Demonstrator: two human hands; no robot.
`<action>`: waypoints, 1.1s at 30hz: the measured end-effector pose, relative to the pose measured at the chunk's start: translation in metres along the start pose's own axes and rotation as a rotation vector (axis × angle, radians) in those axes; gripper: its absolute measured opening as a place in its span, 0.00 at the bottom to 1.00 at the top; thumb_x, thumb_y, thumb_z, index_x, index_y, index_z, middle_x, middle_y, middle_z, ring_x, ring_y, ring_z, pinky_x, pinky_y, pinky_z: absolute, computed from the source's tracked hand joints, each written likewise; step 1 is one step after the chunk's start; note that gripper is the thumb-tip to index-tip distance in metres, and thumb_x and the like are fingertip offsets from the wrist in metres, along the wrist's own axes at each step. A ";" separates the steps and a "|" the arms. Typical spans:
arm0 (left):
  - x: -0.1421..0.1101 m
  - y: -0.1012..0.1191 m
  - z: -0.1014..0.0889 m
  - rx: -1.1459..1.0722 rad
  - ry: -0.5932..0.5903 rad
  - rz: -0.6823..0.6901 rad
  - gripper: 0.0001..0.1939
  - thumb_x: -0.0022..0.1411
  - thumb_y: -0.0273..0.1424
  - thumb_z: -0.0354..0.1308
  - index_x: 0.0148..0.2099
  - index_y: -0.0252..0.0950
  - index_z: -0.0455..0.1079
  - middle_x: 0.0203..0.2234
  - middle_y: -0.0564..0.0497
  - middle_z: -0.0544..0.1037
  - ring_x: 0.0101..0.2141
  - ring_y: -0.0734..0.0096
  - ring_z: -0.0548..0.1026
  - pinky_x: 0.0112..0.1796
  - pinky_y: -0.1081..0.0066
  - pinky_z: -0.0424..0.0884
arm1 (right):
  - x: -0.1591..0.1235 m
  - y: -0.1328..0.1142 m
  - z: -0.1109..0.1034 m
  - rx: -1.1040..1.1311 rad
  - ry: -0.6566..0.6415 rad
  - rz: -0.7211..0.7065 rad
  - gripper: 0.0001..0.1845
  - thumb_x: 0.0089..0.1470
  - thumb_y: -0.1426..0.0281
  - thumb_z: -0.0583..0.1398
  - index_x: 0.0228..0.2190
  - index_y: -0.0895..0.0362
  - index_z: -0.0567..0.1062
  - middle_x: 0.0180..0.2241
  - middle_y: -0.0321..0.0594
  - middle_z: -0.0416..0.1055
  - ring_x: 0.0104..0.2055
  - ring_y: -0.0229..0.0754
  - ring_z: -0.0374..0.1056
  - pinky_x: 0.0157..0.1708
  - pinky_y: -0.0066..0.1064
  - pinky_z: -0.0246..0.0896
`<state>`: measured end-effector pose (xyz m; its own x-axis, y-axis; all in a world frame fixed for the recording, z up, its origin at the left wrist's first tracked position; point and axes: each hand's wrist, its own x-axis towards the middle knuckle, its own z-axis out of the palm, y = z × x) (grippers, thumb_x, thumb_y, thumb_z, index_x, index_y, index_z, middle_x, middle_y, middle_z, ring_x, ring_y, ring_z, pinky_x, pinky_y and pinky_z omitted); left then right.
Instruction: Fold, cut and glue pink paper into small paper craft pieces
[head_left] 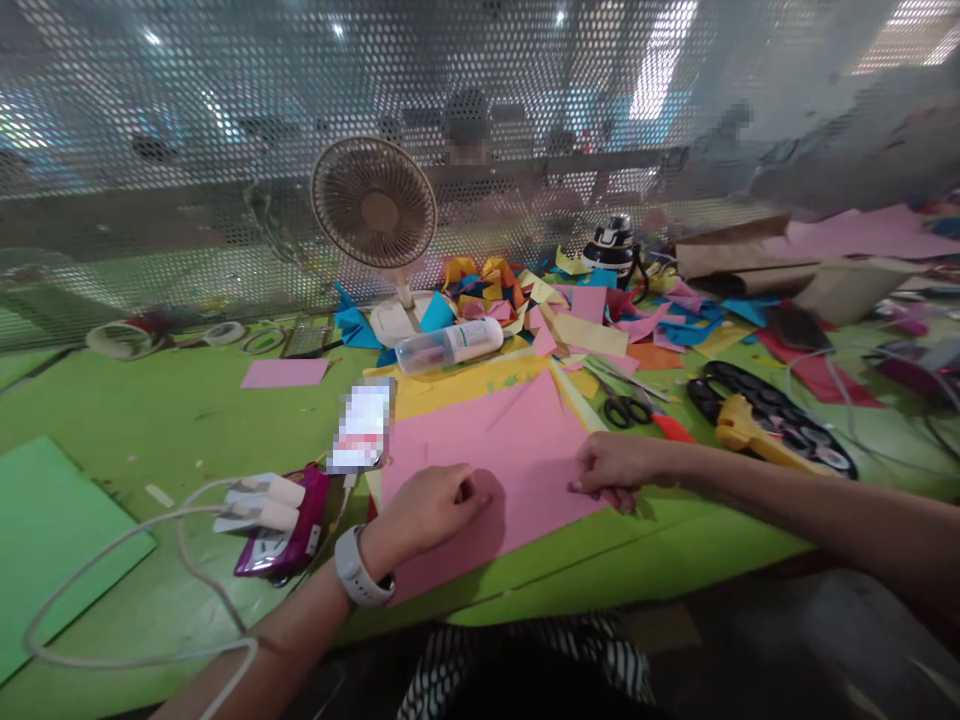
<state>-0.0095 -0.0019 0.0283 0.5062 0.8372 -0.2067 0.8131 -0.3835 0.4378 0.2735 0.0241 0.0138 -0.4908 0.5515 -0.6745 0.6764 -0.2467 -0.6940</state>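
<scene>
A sheet of pink paper [517, 440] lies on the green table in front of me, over yellow sheets [465, 378]. My left hand [439, 508], with a pale watch on its wrist, rests on the pink sheet with its fingers curled in; nothing shows in them. At the sheet's right edge, my right hand [606, 470] has its fingers closed, thumb and fingertips at the paper. Just beyond that hand lie scissors [630, 408] with black handles. Left of the sheet is a lit phone [364, 425] with a charging cable.
A purple power strip [289, 530] with white plugs stands at left, near a green sheet [56, 550]. Behind are a fan [379, 205], a clear bottle [450, 345] and coloured scraps [585, 310]. A black tray [772, 400] and yellow tool [742, 425] lie right.
</scene>
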 end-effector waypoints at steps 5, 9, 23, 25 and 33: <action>0.000 0.005 -0.008 -0.026 -0.052 -0.021 0.16 0.60 0.44 0.49 0.30 0.37 0.65 0.24 0.52 0.74 0.25 0.68 0.70 0.24 0.73 0.56 | -0.025 0.011 -0.016 -0.011 0.039 0.058 0.21 0.42 0.54 0.64 0.18 0.59 0.66 0.11 0.33 0.67 0.11 0.31 0.60 0.11 0.20 0.47; 0.002 0.014 -0.015 -0.047 -0.077 -0.033 0.19 0.60 0.47 0.48 0.28 0.36 0.65 0.20 0.52 0.75 0.21 0.70 0.70 0.22 0.73 0.57 | -0.027 -0.008 -0.015 -0.005 0.083 -0.049 0.20 0.45 0.56 0.62 0.19 0.59 0.66 0.14 0.34 0.69 0.11 0.31 0.62 0.12 0.20 0.50; 0.046 0.025 0.002 -0.469 -0.415 -0.173 0.27 0.53 0.52 0.54 0.17 0.34 0.65 0.08 0.54 0.67 0.10 0.76 0.64 0.15 0.75 0.62 | 0.019 -0.028 0.005 -0.048 -0.066 -0.055 0.26 0.43 0.49 0.62 0.17 0.59 0.65 0.11 0.35 0.69 0.13 0.35 0.66 0.12 0.21 0.54; 0.046 0.022 0.000 -0.477 -0.439 -0.183 0.27 0.52 0.53 0.55 0.17 0.34 0.65 0.08 0.55 0.66 0.10 0.77 0.64 0.15 0.76 0.61 | 0.020 -0.025 0.005 -0.025 -0.071 -0.051 0.25 0.43 0.50 0.62 0.17 0.60 0.66 0.11 0.36 0.69 0.12 0.35 0.66 0.13 0.21 0.56; 0.019 -0.006 -0.017 -0.504 -0.440 -0.297 0.28 0.49 0.55 0.57 0.15 0.34 0.66 0.07 0.54 0.67 0.09 0.77 0.62 0.14 0.75 0.60 | 0.025 -0.018 0.007 -0.016 -0.057 -0.046 0.24 0.45 0.51 0.62 0.18 0.59 0.66 0.12 0.35 0.70 0.12 0.35 0.66 0.12 0.22 0.61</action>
<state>-0.0090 0.0232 0.0368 0.4396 0.6033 -0.6654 0.7570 0.1498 0.6360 0.2459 0.0367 0.0079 -0.5517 0.5160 -0.6553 0.6609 -0.2088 -0.7209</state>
